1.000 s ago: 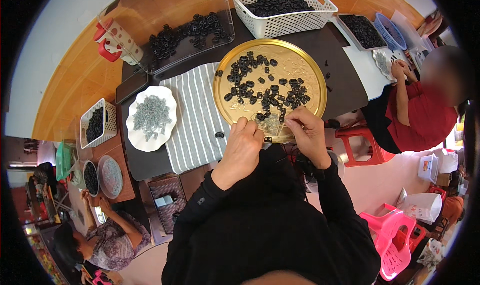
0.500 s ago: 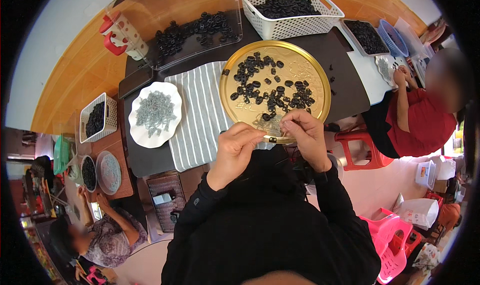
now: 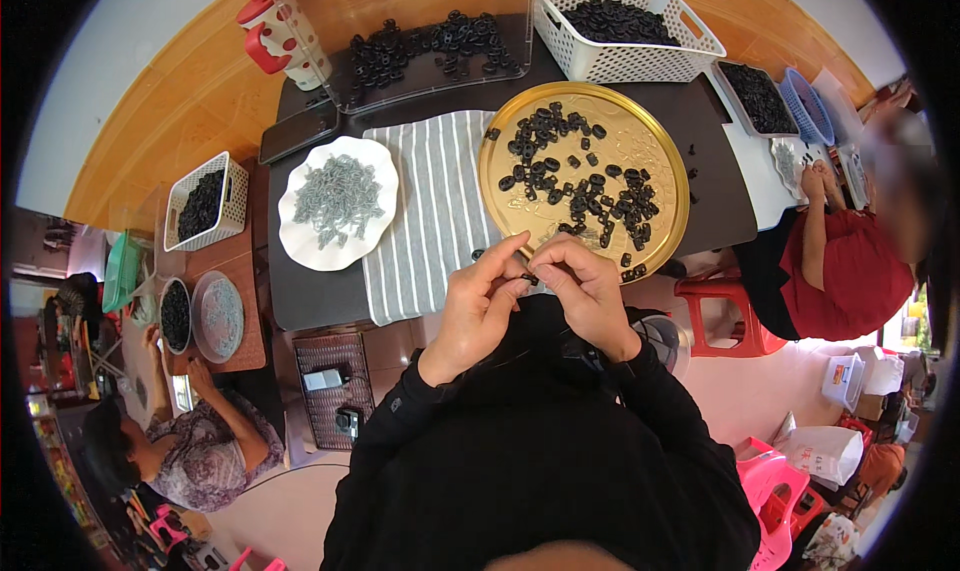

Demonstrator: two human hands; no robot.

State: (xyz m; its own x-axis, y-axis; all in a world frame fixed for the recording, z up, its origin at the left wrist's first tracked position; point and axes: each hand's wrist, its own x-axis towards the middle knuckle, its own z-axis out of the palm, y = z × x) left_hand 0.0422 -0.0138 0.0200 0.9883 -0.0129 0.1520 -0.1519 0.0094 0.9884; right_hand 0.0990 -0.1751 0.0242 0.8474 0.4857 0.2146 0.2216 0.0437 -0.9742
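Observation:
My left hand (image 3: 478, 306) and my right hand (image 3: 590, 296) meet in front of the near edge of a round gold tray (image 3: 628, 136). A small black plastic piece (image 3: 530, 279) is pinched at the left fingertips. The right thumb and forefinger press together right beside it; whatever they hold is too small to make out. Loose on the tray lie many small black oval pieces (image 3: 548, 126), some in clusters. Left of it, a white scalloped plate (image 3: 300, 249) bears a heap of thin clear-grey bits (image 3: 345, 196).
A grey striped cloth (image 3: 428, 171) lies between plate and tray. Behind stand a clear bin (image 3: 430, 89) and a white basket (image 3: 630, 63) of black pieces, plus a dotted tumbler (image 3: 285, 41). A co-worker in red (image 3: 830, 276) sits right, another person (image 3: 215, 461) left.
Both hands have come closer together, and the black piece now sits lower between the fingers. The view has shifted, so the table's things appear further right.

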